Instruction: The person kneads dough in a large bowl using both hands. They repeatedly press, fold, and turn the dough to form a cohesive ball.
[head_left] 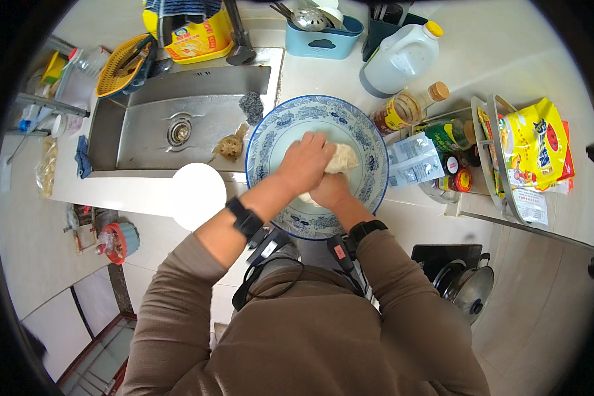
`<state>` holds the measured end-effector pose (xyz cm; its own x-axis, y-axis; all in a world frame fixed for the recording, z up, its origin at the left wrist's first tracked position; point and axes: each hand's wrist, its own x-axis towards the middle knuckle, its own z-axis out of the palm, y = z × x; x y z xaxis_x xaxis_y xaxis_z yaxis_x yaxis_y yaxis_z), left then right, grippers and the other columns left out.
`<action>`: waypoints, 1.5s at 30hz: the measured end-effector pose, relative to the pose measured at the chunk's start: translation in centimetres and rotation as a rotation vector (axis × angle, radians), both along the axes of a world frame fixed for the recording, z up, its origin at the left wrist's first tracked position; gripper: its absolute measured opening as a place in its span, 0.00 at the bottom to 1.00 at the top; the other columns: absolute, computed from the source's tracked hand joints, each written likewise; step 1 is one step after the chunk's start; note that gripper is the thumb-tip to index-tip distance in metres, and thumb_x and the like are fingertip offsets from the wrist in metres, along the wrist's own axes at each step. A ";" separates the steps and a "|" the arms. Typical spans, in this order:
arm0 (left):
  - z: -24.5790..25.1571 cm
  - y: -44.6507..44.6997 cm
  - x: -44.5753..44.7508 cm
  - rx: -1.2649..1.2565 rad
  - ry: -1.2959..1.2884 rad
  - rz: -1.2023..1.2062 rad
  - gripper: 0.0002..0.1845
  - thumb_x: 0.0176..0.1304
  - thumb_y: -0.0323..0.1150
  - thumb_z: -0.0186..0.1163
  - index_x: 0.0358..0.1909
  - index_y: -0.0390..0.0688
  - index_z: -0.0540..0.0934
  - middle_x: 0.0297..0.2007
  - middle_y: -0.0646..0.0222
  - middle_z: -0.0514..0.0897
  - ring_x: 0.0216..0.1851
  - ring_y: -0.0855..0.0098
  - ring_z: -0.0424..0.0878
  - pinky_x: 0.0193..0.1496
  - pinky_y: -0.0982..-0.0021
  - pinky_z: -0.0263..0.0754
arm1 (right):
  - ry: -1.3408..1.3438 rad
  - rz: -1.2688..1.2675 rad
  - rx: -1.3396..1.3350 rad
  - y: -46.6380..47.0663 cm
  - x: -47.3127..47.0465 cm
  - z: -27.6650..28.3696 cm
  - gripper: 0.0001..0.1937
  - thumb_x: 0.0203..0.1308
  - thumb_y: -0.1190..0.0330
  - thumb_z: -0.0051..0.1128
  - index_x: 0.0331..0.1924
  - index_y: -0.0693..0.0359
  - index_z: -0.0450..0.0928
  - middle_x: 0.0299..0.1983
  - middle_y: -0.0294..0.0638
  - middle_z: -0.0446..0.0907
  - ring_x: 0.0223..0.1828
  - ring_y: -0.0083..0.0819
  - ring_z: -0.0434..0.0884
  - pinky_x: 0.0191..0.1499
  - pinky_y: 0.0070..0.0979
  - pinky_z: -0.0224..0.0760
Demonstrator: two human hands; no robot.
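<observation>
A large blue-and-white patterned bowl (318,228) stands on the counter in front of me. Inside it lies a pale lump of dough (344,158), whose folded end shows to the right of my fingers and a small bit below them. My left hand (307,161) reaches across from the left and presses on the dough with its fingers bent over it. Lower and to the right, my right hand (330,189) is against the dough, its fingers partly hidden under the left one. Both wrists wear black straps.
Left of the bowl is a steel sink (148,148) holding a steel-wool scrubber (251,107) and a brown sponge-like clump (229,147). A white round object (198,196) is at the counter's front. A plastic jug (398,62), glass bottle (398,113) and silver packet (416,159) stand close right.
</observation>
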<state>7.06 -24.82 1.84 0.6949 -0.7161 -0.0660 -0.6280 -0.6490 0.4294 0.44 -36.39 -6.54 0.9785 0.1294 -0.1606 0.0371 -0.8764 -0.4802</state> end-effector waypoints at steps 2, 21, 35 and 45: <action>0.6 2.5 -2.1 -0.141 -0.034 -0.035 0.24 0.48 0.26 0.61 0.51 0.42 0.73 0.49 0.60 0.72 0.54 0.55 0.69 0.50 0.60 0.75 | 0.049 0.048 -0.062 0.1 -0.7 0.4 0.18 0.54 0.66 0.51 0.51 0.56 0.76 0.49 0.48 0.80 0.50 0.45 0.79 0.50 0.42 0.72; -1.1 6.5 -4.2 -0.202 -0.159 -0.082 0.34 0.49 0.30 0.64 0.60 0.29 0.67 0.59 0.47 0.70 0.60 0.49 0.70 0.57 0.61 0.74 | -0.434 0.061 0.114 -0.3 -2.9 5.7 0.36 0.44 0.53 0.69 0.54 0.65 0.69 0.49 0.51 0.74 0.50 0.51 0.72 0.55 0.44 0.63; -4.0 2.3 3.7 0.170 0.020 -0.056 0.31 0.50 0.32 0.61 0.54 0.25 0.67 0.41 0.49 0.80 0.32 0.53 0.83 0.33 0.62 0.80 | 0.047 0.160 -0.010 -3.9 7.4 3.3 0.31 0.35 0.41 0.68 0.40 0.56 0.76 0.42 0.47 0.77 0.44 0.45 0.78 0.47 0.39 0.72; -0.4 5.1 -1.1 -0.046 0.103 -0.090 0.45 0.49 0.41 0.70 0.65 0.30 0.60 0.62 0.44 0.66 0.64 0.50 0.64 0.67 0.58 0.58 | -0.466 0.355 -0.102 -3.7 1.7 5.9 0.33 0.44 0.51 0.68 0.52 0.61 0.70 0.55 0.52 0.72 0.57 0.53 0.70 0.59 0.41 0.64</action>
